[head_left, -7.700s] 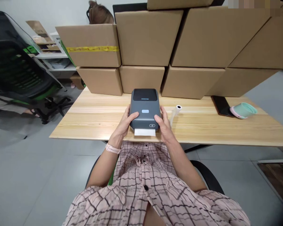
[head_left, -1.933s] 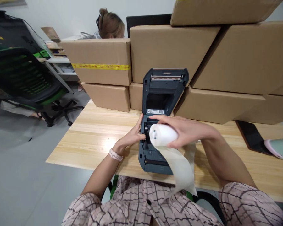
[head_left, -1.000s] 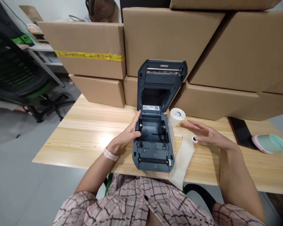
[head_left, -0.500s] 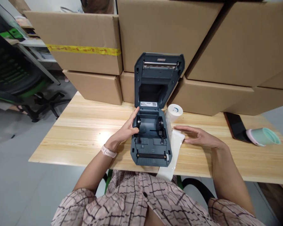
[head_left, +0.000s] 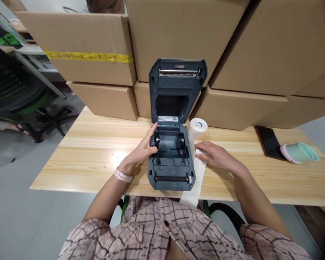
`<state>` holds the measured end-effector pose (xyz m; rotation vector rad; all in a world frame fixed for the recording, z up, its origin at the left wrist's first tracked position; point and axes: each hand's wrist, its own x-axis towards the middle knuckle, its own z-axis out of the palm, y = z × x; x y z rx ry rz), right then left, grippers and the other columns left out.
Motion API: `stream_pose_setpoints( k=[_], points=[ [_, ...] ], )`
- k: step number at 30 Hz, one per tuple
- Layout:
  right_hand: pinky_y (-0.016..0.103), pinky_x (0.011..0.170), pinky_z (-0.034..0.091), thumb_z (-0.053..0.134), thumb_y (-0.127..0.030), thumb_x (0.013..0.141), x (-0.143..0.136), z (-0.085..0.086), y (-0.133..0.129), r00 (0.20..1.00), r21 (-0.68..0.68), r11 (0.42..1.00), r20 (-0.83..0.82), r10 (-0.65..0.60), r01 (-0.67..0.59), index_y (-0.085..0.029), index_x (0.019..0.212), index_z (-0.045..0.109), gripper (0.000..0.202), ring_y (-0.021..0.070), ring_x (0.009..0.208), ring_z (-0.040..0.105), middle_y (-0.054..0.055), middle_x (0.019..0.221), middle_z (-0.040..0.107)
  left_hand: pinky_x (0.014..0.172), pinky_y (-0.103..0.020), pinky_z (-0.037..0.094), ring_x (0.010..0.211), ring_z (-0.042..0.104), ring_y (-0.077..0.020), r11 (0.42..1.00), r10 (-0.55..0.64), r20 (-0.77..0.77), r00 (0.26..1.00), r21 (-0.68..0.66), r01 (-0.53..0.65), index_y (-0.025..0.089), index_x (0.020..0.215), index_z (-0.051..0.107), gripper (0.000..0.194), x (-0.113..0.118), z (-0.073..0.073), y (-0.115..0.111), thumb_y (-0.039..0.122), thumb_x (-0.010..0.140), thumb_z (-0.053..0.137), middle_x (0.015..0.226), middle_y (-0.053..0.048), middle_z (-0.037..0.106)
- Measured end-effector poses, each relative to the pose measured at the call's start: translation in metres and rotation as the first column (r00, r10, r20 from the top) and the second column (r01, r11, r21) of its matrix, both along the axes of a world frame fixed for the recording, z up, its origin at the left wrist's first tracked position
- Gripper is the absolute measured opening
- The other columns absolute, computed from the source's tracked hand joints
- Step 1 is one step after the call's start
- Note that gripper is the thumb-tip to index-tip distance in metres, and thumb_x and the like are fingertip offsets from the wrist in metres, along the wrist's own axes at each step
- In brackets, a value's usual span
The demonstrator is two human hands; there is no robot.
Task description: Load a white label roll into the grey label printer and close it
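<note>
A dark grey label printer (head_left: pixel 170 164) sits on the table with its lid (head_left: pixel 176 86) raised; two black roll holders and a black roller show inside. My left hand (head_left: pixel 143 148) grips the printer's left side, thumb over the rim. Against the printer's right side stands a white label roll (head_left: pixel 198 127). A white label strip (head_left: pixel 193 191) runs along that side and hangs over the table's front edge. My right hand (head_left: pixel 219 156) has its fingers closed on the strip's upper part, close to the printer's edge; the fingertips are partly hidden.
Cardboard boxes (head_left: pixel 94 68) are stacked along the back of the wooden table (head_left: pixel 78 155). To the right lie a dark phone (head_left: pixel 269 141) and a green-and-pink cup (head_left: pixel 299 152) on its side. An office chair (head_left: pixel 18 83) stands off to the left.
My right hand has moved left toward the printer, and its fingers have closed on the label strip. My left hand keeps its hold on the printer. The view has shifted slightly.
</note>
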<state>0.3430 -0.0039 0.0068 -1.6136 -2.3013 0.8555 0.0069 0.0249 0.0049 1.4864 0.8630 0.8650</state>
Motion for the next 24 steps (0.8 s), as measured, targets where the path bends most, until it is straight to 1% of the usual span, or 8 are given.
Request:
stream_pose_setpoints(
  k=[5, 9, 11, 13, 15, 16, 20, 24],
  points=[
    [0.052, 0.095, 0.054, 0.062, -0.029, 0.091, 0.011, 0.023, -0.004, 0.987, -0.064, 0.986, 0.052, 0.155, -0.151, -0.031, 0.133, 0.068, 0.042, 0.0336, 0.11, 0.067, 0.009, 0.118, 0.072, 0.135, -0.043, 0.005, 0.165, 0.008, -0.0282, 1.0, -0.01, 0.009, 1.0, 0.005, 0.01, 0.026, 0.168, 0.021, 0.107, -0.001, 0.003, 0.0, 0.012, 0.069, 0.06, 0.178, 0.0, 0.012],
    [0.045, 0.094, 0.06, 0.069, -0.036, 0.094, 0.033, 0.07, -0.017, 0.923, 0.016, 0.952, -0.239, 0.301, -0.306, -0.045, 0.14, 0.061, 0.048, 0.0278, 0.112, 0.07, 0.004, 0.125, 0.071, 0.136, -0.044, 0.005, 0.165, 0.007, -0.0292, 1.0, -0.024, 0.041, 0.999, 0.01, 0.023, 0.026, 0.167, 0.024, 0.107, -0.002, 0.001, 0.001, 0.013, 0.068, 0.061, 0.178, 0.001, 0.012],
    [0.045, 0.085, 0.063, 0.073, -0.037, 0.091, 0.031, 0.091, -0.024, 0.853, 0.173, 0.961, -0.447, 0.271, -0.215, -0.05, 0.13, 0.066, 0.042, 0.0277, 0.102, 0.072, 0.003, 0.112, 0.072, 0.136, -0.044, 0.008, 0.165, 0.009, -0.0296, 1.0, -0.026, 0.053, 0.998, -0.001, 0.026, 0.027, 0.167, 0.024, 0.107, -0.003, 0.0, 0.002, 0.014, 0.068, 0.062, 0.178, 0.001, 0.013],
    [0.047, 0.079, 0.064, 0.078, -0.037, 0.088, 0.015, 0.101, -0.025, 0.734, 0.266, 0.964, -0.658, 0.17, 0.016, -0.053, 0.122, 0.068, 0.039, 0.0274, 0.095, 0.073, 0.002, 0.105, 0.069, 0.136, -0.044, 0.009, 0.165, 0.01, -0.0295, 1.0, -0.026, 0.055, 0.998, -0.009, 0.027, 0.028, 0.167, 0.023, 0.107, -0.003, -0.001, 0.002, 0.013, 0.068, 0.062, 0.178, 0.002, 0.014],
    [0.048, 0.081, 0.064, 0.081, -0.039, 0.085, -0.01, 0.098, -0.02, 0.606, 0.268, 0.945, -0.788, 0.103, 0.189, -0.052, 0.118, 0.068, 0.038, 0.0262, 0.096, 0.072, 0.001, 0.107, 0.066, 0.136, -0.044, 0.008, 0.165, 0.009, -0.0292, 1.0, -0.027, 0.046, 0.999, -0.001, 0.027, 0.029, 0.167, 0.023, 0.108, -0.002, -0.002, 0.003, 0.013, 0.068, 0.062, 0.177, 0.002, 0.015],
    [0.048, 0.084, 0.063, 0.082, -0.04, 0.085, -0.024, 0.092, -0.015, 0.578, 0.261, 0.947, -0.809, 0.109, 0.185, -0.05, 0.117, 0.068, 0.036, 0.0254, 0.099, 0.071, 0.001, 0.108, 0.066, 0.136, -0.044, 0.008, 0.165, 0.008, -0.029, 1.0, -0.027, 0.043, 0.999, 0.005, 0.027, 0.029, 0.167, 0.023, 0.108, -0.002, -0.003, 0.003, 0.013, 0.067, 0.062, 0.177, 0.002, 0.015],
    [0.042, 0.089, 0.06, 0.077, -0.041, 0.091, -0.073, 0.057, 0.008, 0.555, 0.247, 0.956, -0.778, 0.293, -0.157, -0.036, 0.115, 0.073, 0.025, 0.0227, 0.106, 0.07, 0.004, 0.111, 0.068, 0.135, -0.044, 0.008, 0.165, 0.008, -0.0288, 1.0, -0.024, 0.04, 0.999, 0.007, 0.024, 0.026, 0.168, 0.021, 0.11, -0.002, -0.002, 0.004, 0.013, 0.065, 0.06, 0.178, 0.001, 0.013],
    [0.043, 0.095, 0.057, 0.075, -0.031, 0.092, -0.09, 0.037, 0.015, 0.651, 0.273, 0.931, -0.666, 0.364, -0.241, -0.029, 0.11, 0.073, 0.018, 0.0209, 0.107, 0.07, 0.005, 0.111, 0.067, 0.135, -0.042, 0.007, 0.165, 0.007, -0.0294, 1.0, -0.006, 0.005, 1.0, 0.008, 0.006, 0.021, 0.168, 0.02, 0.111, 0.0, 0.0, 0.003, 0.012, 0.064, 0.06, 0.178, -0.002, 0.012]
  ],
)
